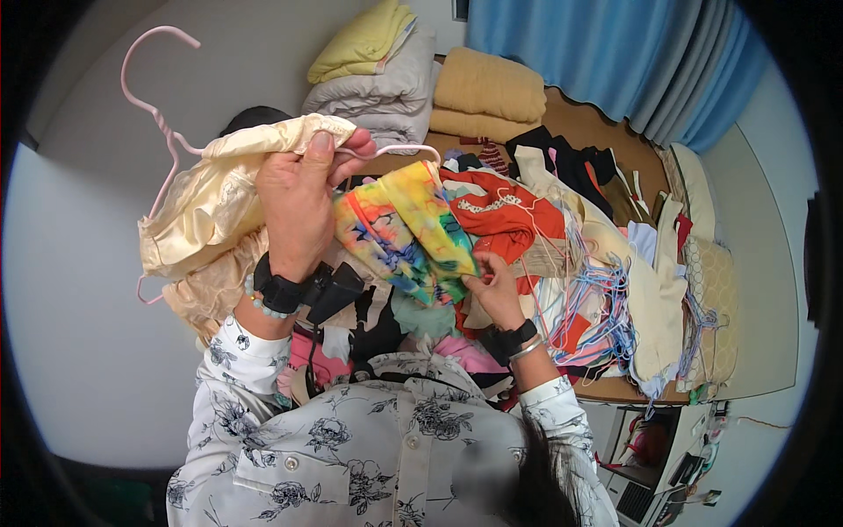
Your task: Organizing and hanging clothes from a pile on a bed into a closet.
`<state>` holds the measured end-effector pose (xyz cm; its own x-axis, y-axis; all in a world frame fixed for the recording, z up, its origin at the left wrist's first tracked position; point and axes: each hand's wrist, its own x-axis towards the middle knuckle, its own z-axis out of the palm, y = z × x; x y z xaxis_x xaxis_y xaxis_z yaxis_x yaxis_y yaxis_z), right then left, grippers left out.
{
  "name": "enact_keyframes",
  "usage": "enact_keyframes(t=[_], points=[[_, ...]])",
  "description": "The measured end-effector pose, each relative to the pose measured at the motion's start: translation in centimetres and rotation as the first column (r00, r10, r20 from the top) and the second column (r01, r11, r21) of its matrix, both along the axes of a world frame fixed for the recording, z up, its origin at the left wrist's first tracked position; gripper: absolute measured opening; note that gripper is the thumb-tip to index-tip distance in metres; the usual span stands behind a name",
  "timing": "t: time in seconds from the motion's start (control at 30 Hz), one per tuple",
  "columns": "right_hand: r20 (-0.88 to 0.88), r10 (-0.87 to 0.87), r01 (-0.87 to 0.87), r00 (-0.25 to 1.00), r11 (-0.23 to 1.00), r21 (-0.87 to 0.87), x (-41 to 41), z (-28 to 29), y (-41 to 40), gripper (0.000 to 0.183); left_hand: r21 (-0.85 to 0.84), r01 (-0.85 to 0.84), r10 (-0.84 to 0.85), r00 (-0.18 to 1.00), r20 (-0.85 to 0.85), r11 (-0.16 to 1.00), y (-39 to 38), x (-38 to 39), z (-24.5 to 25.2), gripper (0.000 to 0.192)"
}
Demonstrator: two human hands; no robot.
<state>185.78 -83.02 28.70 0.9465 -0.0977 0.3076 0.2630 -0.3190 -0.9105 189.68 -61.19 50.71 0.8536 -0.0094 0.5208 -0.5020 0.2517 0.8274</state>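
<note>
My left hand (303,191) grips a cream satin garment with lace (204,211) together with the bar of a pink wire hanger (148,105). The hanger's hook points up at the upper left. A multicoloured printed cloth (408,230), mostly yellow, hangs over the right end of that hanger. My right hand (494,286) pinches the lower right edge of this cloth between thumb and fingers. A peach ruffled garment (211,280) hangs below the satin one, partly behind my left forearm. Both wrists wear black straps; the left one bears a black device.
Heaped clothes cover the bed, among them a red garment (507,230) and a tangle of blue and pink hangers (599,309). Folded quilts (375,92) and a folded orange blanket (487,89) stand at the back. Blue curtains (573,53) hang behind; a white shelf unit (609,428) is at lower right.
</note>
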Motion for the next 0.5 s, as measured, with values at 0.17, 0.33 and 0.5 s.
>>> enact_keyframes(t=[0.17, 0.33, 0.5], points=[[0.059, 0.086, -0.094, 0.995, 0.984, 0.154, -1.7, 4.3, 3.0, 0.035, 0.006, 0.039, -0.039, 0.999, 0.016, 0.999, -0.8, -0.6, -0.2, 0.025], [0.069, 0.545, -0.55, 0.835, 0.832, 0.076, -2.9, 7.1, 6.1, 0.049, 0.011, 0.046, -0.046, 0.999, 0.012, 0.999, -1.5, -0.9, -0.5, 0.025], [-0.086, 0.316, -0.248, 0.945, 0.863, 0.439, -2.8, 5.8, 7.3, 0.047, 0.008, 0.043, -0.043, 0.999, -0.007, 0.999, -1.5, -1.2, -0.6, 0.025]])
